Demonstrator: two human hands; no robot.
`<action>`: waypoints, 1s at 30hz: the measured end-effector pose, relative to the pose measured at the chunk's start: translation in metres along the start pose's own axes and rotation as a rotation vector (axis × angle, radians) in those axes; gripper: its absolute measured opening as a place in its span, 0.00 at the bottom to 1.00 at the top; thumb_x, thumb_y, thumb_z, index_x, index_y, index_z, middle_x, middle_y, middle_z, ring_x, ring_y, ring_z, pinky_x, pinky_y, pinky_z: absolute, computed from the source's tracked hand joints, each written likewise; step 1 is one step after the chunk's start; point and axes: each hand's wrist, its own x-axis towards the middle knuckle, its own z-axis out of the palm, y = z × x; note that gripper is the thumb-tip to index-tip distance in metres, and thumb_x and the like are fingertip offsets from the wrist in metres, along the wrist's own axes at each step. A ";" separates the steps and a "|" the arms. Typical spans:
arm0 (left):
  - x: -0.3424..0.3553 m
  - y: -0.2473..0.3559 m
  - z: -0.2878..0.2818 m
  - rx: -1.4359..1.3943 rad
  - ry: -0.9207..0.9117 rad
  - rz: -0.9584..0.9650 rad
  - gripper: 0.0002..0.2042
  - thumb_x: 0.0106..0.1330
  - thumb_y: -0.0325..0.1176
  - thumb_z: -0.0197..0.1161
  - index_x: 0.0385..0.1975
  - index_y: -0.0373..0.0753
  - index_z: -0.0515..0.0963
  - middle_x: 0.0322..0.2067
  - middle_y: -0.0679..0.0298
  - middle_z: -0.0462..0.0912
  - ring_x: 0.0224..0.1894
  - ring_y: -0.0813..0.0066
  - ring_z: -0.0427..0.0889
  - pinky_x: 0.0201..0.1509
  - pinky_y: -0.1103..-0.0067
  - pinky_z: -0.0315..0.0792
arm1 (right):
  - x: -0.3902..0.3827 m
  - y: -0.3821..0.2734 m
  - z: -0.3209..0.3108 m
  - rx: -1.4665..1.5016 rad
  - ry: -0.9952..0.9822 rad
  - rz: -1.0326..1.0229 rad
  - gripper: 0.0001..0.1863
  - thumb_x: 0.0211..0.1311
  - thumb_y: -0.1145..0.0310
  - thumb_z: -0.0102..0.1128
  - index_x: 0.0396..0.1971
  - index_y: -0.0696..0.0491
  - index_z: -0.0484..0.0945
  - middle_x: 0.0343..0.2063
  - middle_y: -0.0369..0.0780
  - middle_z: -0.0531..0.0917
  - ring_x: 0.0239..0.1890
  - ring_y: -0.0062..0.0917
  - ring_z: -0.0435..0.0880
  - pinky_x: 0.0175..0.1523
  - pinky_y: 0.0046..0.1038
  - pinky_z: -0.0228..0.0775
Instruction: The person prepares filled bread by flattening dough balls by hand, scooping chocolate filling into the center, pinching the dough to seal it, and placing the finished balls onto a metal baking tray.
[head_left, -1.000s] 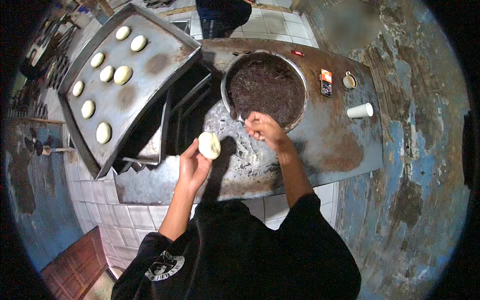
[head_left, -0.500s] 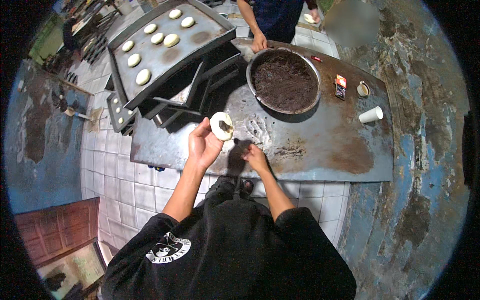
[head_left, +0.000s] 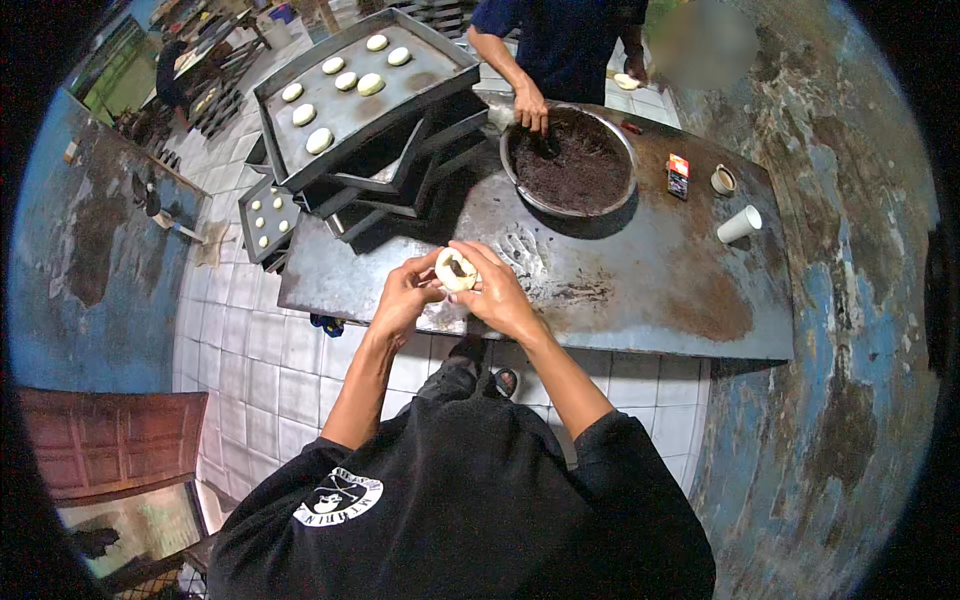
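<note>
Between my left hand (head_left: pixel 409 290) and my right hand (head_left: pixel 491 292) is a pale dough round (head_left: pixel 455 280), its rim raised around dark filling in the centre. Fingers of both hands are closed on it, above the near part of the metal table (head_left: pixel 620 300). Beyond my hands sits a steel bowl (head_left: pixel 617 190) of dark, crumbly filling, with a co-worker's hand (head_left: pixel 530 112) dipped into its far left side. Left of the bowl, a tray (head_left: pixel 420 77) carrying several dough rounds rests on stacked metal trays.
A lower tray (head_left: pixel 270 244) of dough sticks out at left. A white cup (head_left: pixel 740 225), a small mug (head_left: pixel 724 180), an orange-and-black packet (head_left: pixel 678 175) and a red object (head_left: pixel 631 127) lie at right. A co-worker (head_left: pixel 555 40) stands across; another person (head_left: pixel 172 75) is far off.
My right hand came from the bowl, dropped, then rose to join my left on the dough, whose edges now curl up. The co-worker's hand moved into the bowl. The view shifted.
</note>
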 end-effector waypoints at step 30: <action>-0.031 0.037 0.121 -0.441 -0.050 0.137 0.05 0.74 0.29 0.60 0.44 0.36 0.77 0.50 0.57 0.86 0.37 0.81 0.84 0.39 0.84 0.78 | -0.071 -0.079 -0.042 -0.331 0.672 -0.267 0.23 0.52 0.74 0.76 0.50 0.54 0.85 0.40 0.44 0.82 0.38 0.32 0.85 0.41 0.31 0.78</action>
